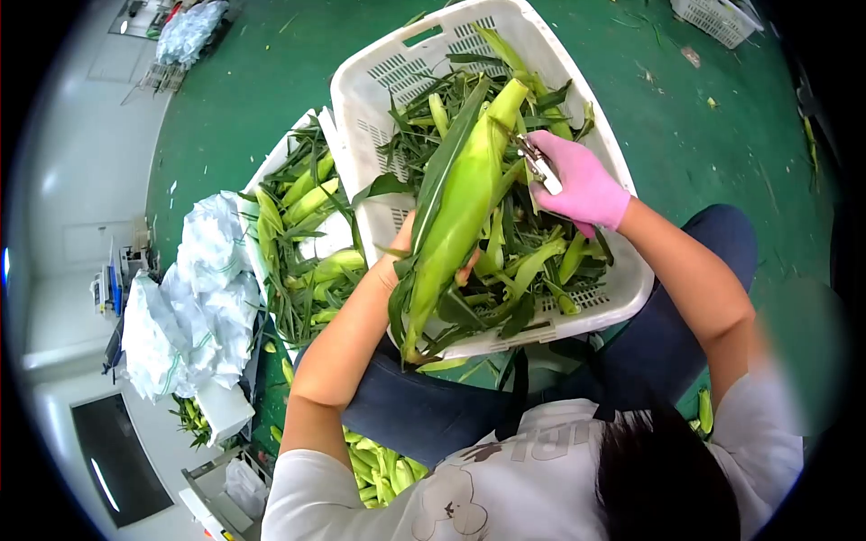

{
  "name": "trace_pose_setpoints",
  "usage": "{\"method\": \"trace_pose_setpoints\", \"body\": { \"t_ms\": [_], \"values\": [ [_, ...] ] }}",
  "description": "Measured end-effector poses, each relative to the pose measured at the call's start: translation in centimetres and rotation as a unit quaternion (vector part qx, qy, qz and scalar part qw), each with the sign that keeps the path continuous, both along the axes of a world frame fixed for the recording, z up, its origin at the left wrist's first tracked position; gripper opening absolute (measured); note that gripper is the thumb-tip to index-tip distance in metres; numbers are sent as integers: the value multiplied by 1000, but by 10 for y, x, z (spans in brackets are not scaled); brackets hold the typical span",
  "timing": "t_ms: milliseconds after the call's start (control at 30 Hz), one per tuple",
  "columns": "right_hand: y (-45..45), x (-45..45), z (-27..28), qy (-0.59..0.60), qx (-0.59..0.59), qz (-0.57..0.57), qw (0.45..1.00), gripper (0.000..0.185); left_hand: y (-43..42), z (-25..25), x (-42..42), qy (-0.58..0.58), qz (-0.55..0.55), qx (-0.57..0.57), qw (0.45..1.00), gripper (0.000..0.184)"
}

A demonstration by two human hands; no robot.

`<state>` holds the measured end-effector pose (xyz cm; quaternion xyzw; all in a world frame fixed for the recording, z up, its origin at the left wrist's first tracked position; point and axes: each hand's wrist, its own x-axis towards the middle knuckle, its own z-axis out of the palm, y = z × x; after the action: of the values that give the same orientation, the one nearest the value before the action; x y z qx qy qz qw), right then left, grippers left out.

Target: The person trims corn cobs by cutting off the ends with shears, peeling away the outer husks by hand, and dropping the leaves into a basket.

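A large green ear of corn in its husk is held up over a white plastic basket. My left hand grips it from behind and below; most of its fingers are hidden by the husk. In a pink glove, my right hand is wrapped round a small metal tool with a white handle, whose tip is close to the upper part of the corn. Cut leaves and husk pieces lie in the basket beneath.
Left of the basket, a second white container holds husked ears and leaves. White sacks are heaped beside it. Trimmed corn lies below my legs. Another basket stands at the top right on the green floor.
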<state>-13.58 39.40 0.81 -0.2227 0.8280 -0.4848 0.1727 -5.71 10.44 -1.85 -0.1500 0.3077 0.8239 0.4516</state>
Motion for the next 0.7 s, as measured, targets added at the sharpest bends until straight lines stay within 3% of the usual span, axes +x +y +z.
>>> {"method": "trace_pose_setpoints", "body": {
  "t_ms": [67,133,200,233,267,333,400,467,567,600,667,700],
  "values": [
    [-8,0,-23,-38,-6,-16,999,37,-2,-1,6,26,54,-39,997,75],
    [-13,3,-52,9,-55,-41,998,29,-17,-11,10,14,84,-46,995,76],
    [-17,9,-52,-144,-112,-70,981,20,-45,-30,15,-36,86,-18,995,76],
    [-20,11,-50,-216,-164,-92,958,21,-47,-31,26,103,66,-68,990,71],
    [-23,14,-48,-287,-213,-113,927,21,-50,-32,27,58,66,-48,995,70],
    [-34,21,-19,-347,-266,-123,891,26,-35,-23,34,52,61,-159,984,68],
    [-34,24,-9,-387,-270,-90,877,29,-6,-1,42,111,54,-223,967,53],
    [-31,12,-41,-393,-327,-85,855,31,-26,-42,31,-37,62,-115,991,51],
    [-27,-2,-17,-384,-354,-171,836,31,-14,27,13,55,149,-56,986,48],
    [-13,-13,-15,-352,-292,-182,871,29,-16,27,8,131,298,-252,911,36],
    [-3,-22,-15,-289,-284,-248,880,29,-21,34,2,314,326,-536,712,23],
    [-7,-17,-4,-265,-308,-270,873,28,-10,46,8,376,255,-513,728,17]
  ]
}}
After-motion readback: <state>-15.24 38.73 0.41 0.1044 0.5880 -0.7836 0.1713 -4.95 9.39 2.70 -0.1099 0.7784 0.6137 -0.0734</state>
